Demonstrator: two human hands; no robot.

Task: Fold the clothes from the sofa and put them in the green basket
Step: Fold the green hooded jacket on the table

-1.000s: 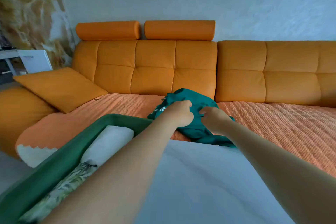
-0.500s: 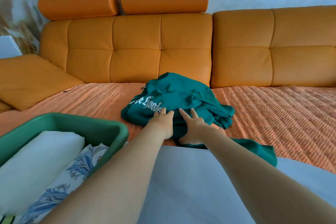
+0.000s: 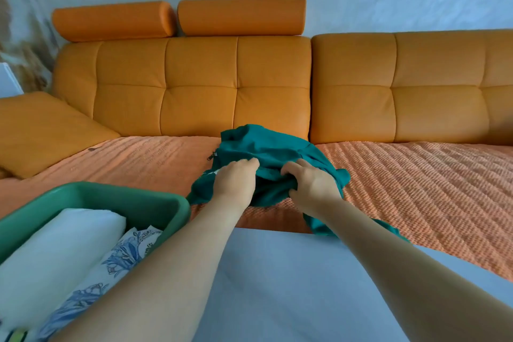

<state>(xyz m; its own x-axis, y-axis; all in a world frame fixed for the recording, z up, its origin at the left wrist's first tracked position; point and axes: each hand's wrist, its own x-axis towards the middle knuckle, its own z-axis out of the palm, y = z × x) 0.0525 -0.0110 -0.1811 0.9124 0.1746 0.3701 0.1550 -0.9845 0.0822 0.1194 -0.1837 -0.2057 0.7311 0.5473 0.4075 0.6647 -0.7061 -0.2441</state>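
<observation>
Left hand (image 3: 236, 179) & right hand (image 3: 311, 184): fingers curled tight, both gripping the teal top (image 3: 266, 147) on the sofa (image 3: 416, 175). Green basket (image 3: 172, 203) sits near, to the left.

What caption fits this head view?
On orange sofa, left hand and right hand grip crumpled teal garment; green basket nearby holds folded clothes.

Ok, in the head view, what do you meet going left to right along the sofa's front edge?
The green basket → left hand → right hand. The teal garment is left out: both hands grip it and it spans them.
</observation>
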